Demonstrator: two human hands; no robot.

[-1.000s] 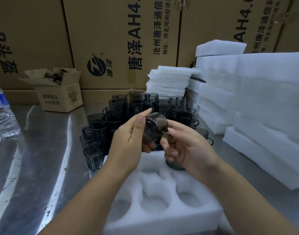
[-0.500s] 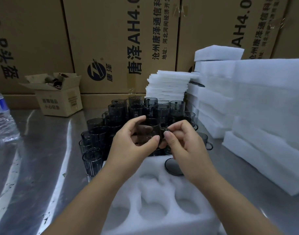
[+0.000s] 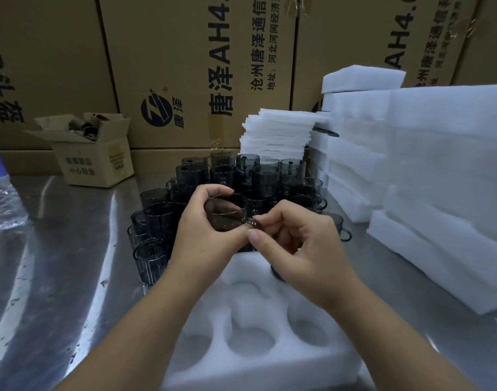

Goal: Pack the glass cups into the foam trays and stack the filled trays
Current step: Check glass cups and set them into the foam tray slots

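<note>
One left hand (image 3: 205,235), one right hand (image 3: 306,249), one held cup (image 3: 226,214), one foam tray (image 3: 269,365) in front, one small carton (image 3: 97,162), one bottle (image 3: 2,198)

Head camera looks forward and down, close over the steel table (image 3: 72,277).

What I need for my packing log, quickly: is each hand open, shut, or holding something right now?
Left hand: grips the glass cup around its body.
Right hand: pinches the same cup's handle between thumb and forefinger.
</note>
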